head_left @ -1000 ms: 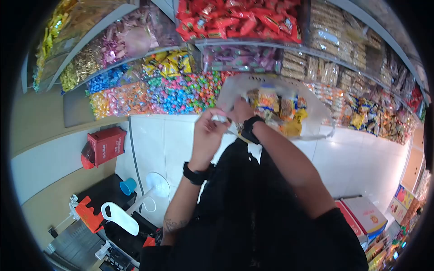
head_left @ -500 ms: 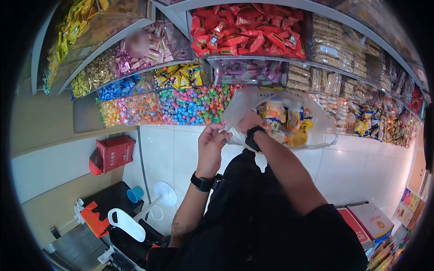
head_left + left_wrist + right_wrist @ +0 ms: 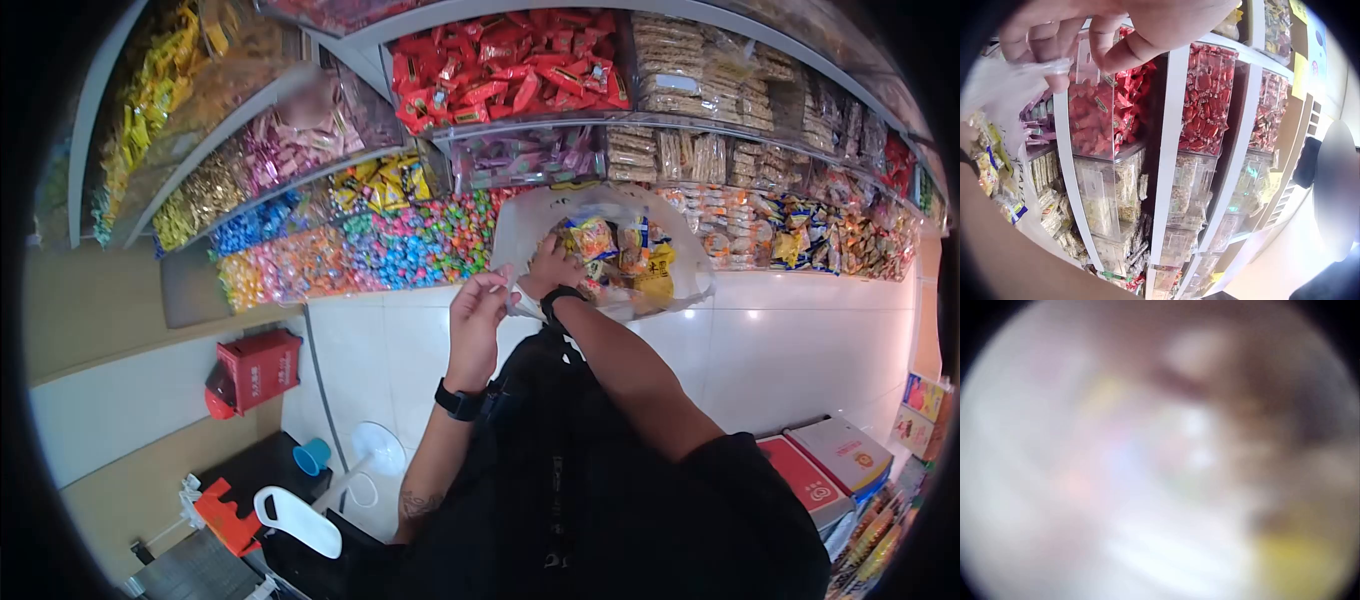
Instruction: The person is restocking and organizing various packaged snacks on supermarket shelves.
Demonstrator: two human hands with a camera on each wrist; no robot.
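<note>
The person stands before a wall of clear candy bins and holds a thin white plastic bag up in front of the lower shelves, at about chest height and well off the tiled floor. The left hand is raised at the near left edge of the bag's mouth. The left wrist view shows its fingers and thumb curled and pinching the translucent film of the plastic bag between them. The right hand is pushed into the open mouth of the bag, its fingers among the snack packets that fill it. Whether those fingers grip a packet or the film I cannot tell, since they are hidden in the head view and the right wrist view is a complete blur. Both wrists carry a black band, the right one just at the bag's rim. Behind the bag, a bin of red wrappers sits on the upper shelf, and loose bright sweets in pink, blue and green fill the bin to the left. A red box hangs on the low wall at the left, with a blue cup below it.
</note>
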